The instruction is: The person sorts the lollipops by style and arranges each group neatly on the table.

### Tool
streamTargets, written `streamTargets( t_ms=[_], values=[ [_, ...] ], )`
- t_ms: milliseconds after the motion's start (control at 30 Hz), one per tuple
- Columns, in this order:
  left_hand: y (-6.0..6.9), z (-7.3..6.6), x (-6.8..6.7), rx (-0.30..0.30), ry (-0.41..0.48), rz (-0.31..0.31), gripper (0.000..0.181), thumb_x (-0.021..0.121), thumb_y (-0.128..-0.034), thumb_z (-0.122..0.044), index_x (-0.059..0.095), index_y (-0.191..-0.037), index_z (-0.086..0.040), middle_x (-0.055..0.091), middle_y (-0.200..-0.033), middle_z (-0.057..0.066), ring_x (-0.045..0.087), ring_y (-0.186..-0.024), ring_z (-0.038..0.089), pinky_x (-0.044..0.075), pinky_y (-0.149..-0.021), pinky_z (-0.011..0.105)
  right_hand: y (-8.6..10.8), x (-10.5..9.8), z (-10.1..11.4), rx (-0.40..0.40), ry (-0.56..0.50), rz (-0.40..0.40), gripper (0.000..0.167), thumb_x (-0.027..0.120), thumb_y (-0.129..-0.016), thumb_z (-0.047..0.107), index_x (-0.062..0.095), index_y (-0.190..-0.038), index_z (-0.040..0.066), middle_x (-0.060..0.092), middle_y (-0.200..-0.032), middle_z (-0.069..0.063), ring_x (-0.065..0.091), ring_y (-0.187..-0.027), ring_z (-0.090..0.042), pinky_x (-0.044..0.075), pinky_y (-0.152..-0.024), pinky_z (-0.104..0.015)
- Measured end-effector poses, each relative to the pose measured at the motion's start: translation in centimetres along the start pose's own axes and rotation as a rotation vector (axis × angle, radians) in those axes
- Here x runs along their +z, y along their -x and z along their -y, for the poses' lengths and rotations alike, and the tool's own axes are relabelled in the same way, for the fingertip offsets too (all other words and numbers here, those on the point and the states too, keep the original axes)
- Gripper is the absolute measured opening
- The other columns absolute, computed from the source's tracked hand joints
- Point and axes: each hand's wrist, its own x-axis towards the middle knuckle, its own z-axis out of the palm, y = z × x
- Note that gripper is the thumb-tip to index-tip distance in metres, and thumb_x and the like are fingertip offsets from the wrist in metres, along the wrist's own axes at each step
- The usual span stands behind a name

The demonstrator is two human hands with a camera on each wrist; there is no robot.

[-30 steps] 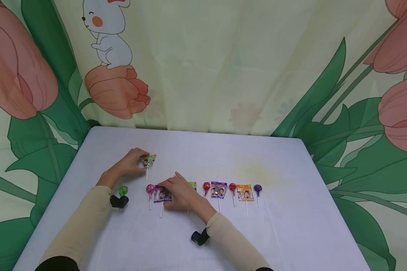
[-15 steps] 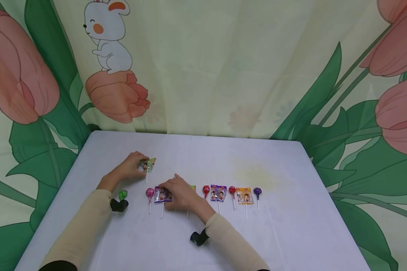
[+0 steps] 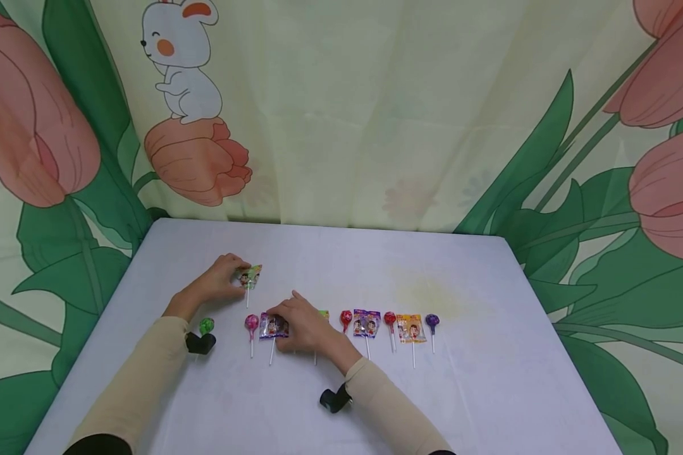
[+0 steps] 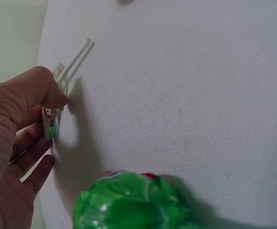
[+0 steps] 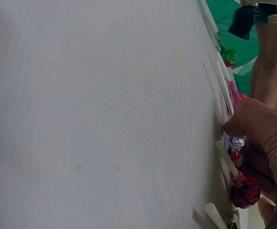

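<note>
Between the thumb and fingers of the left hand is a lollipop in a green flat wrapper, its white stick pointing toward the near edge; the left wrist view shows the same pinch by the left hand. The right hand grips a purple-wrapped lollipop by its right side, in the row. A pink round lollipop lies just left of it. Under the right hand, a green wrapper is mostly hidden. In the right wrist view a dark red round lollipop lies beside the right hand.
A green round lollipop lies by the left wrist's black camera. Rightward along the row are a red one, a purple wrapper, another red one, an orange wrapper and a dark purple one.
The head view has tilted up slightly since the earliest frame. Both hands keep their places and their holds, with no clear movement of the lollipops.
</note>
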Motion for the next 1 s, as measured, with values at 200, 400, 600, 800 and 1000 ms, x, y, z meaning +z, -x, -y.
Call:
streamTargets(
  t_ms=[200,400,600,800,1000],
  values=[
    [0.0,-0.1,-0.2,0.009,-0.004,0.003,0.067,0.082,-0.0776,-0.013,0.057,-0.135,0.01,0.053,-0.132,0.027,0.045,-0.126,0.044,0.038,-0.11,0.06,0.0,-0.1,-0.1,-0.012,-0.007,-0.013,0.06,0.082,-0.082,0.029,0.064,-0.136,0.012,0.068,-0.128,0.0,0.058,-0.126,-0.013,0.013,-0.126,-0.034],
    [0.1,-0.5,-0.2,-0.002,0.011,-0.005,0.069,0.084,-0.0791,-0.017,0.057,-0.136,0.009,0.051,-0.132,0.027,0.044,-0.125,0.043,0.038,-0.109,0.061,0.1,-0.4,-0.2,-0.025,-0.019,-0.034,0.06,0.083,-0.082,0.028,0.063,-0.137,0.011,0.068,-0.127,0.0,0.058,-0.124,-0.013,0.013,-0.126,-0.035],
    [0.2,-0.4,0.0,-0.003,0.001,-0.003,0.067,0.082,-0.0805,-0.017,0.056,-0.136,0.009,0.05,-0.132,0.027,0.045,-0.124,0.043,0.039,-0.108,0.061,-0.2,-1.3,-0.7,-0.022,-0.028,-0.053,0.062,0.084,-0.081,0.027,0.063,-0.137,0.011,0.068,-0.129,0.0,0.057,-0.126,-0.013,0.012,-0.126,-0.034],
    [-0.1,-0.1,0.0,-0.012,-0.004,0.001,0.067,0.081,-0.0819,-0.017,0.056,-0.138,0.008,0.05,-0.134,0.026,0.043,-0.127,0.043,0.037,-0.111,0.061,-1.0,-2.5,-1.2,0.002,-0.022,-0.059,0.062,0.084,-0.083,0.027,0.062,-0.138,0.01,0.068,-0.129,-0.001,0.059,-0.124,-0.015,0.013,-0.126,-0.037],
    [-0.1,0.0,0.1,-0.017,-0.006,0.01,0.065,0.081,-0.0828,-0.017,0.056,-0.138,0.008,0.05,-0.133,0.026,0.044,-0.126,0.042,0.038,-0.11,0.061,-2.1,-2.9,-2.0,0.031,-0.024,-0.048,0.061,0.083,-0.082,0.026,0.063,-0.138,0.01,0.068,-0.13,-0.001,0.059,-0.124,-0.015,0.015,-0.126,-0.039]
  ],
)
